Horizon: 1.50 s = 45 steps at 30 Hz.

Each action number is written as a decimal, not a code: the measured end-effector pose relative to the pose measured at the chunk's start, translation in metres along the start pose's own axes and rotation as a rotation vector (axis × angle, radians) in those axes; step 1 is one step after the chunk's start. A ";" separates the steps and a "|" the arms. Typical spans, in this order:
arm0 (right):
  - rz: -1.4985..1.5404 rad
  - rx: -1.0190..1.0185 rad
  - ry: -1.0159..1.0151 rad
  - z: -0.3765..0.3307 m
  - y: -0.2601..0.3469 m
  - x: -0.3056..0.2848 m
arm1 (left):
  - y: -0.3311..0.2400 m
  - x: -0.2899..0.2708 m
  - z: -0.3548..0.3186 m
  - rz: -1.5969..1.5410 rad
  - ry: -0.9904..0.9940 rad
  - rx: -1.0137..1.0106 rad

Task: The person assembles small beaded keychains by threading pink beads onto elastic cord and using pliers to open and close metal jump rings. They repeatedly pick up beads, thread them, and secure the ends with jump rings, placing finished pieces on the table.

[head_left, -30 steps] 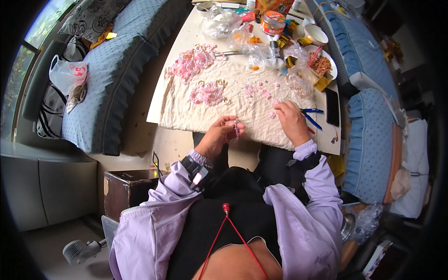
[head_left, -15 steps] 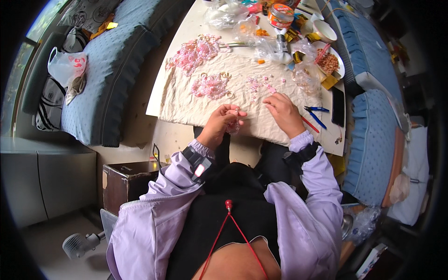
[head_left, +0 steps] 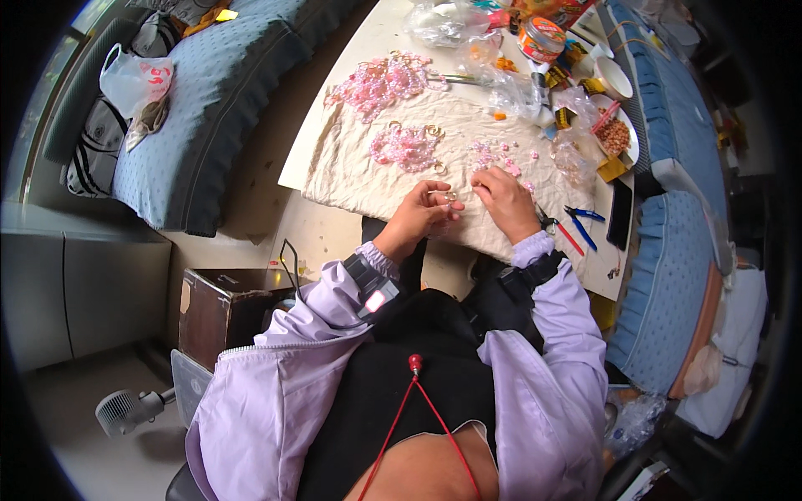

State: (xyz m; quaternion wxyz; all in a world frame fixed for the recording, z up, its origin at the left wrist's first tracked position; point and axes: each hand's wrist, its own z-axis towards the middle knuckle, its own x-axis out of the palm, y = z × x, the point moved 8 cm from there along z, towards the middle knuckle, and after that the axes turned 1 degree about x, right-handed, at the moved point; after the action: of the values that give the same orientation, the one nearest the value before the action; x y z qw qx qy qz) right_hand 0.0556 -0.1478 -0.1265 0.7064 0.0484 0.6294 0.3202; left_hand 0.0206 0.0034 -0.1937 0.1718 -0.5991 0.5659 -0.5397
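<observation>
My left hand (head_left: 422, 215) is over the near edge of the cloth, thumb and fingers pinched on a small beaded strand (head_left: 451, 197) with a gold-coloured end. The fingers hide most of it. Close by on the right, my right hand (head_left: 508, 204) has its fingertips pressed together; whatever they hold is too small to make out. Just beyond it lie loose pink beads (head_left: 501, 155). A heap of pink beaded strands with gold clasps (head_left: 404, 149) rests on the cloth past my left hand, and a larger pink heap (head_left: 380, 88) lies farther back.
Right of my right hand lie red-handled pliers (head_left: 570, 238), blue-handled pliers (head_left: 583, 227) and a black phone (head_left: 620, 215). Plastic bags (head_left: 514, 92), an orange-lidded jar (head_left: 541, 39) and a plate of nuts (head_left: 632, 138) crowd the far right. The beige cloth (head_left: 347, 179) is wrinkled.
My right hand has moved left, closer to my left hand. The strand hanging below my left fingers shows less now. The whole view has shifted slightly.
</observation>
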 end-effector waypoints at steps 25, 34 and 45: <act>0.966 0.331 0.186 -0.013 0.002 0.018 | -0.022 0.003 0.003 -0.039 -0.006 0.113; 0.882 0.258 0.103 -0.013 0.011 0.005 | -0.039 0.009 -0.002 -0.026 -0.057 0.124; 0.887 0.205 0.045 -0.017 0.021 -0.008 | -0.049 0.026 -0.009 0.124 -0.083 0.328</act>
State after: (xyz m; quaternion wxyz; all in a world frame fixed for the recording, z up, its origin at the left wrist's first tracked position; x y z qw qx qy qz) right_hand 0.0318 -0.1412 -0.1133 0.4787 0.3758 0.5916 0.5288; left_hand 0.0308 -0.0005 -0.1390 0.3233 -0.5488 0.4986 -0.5880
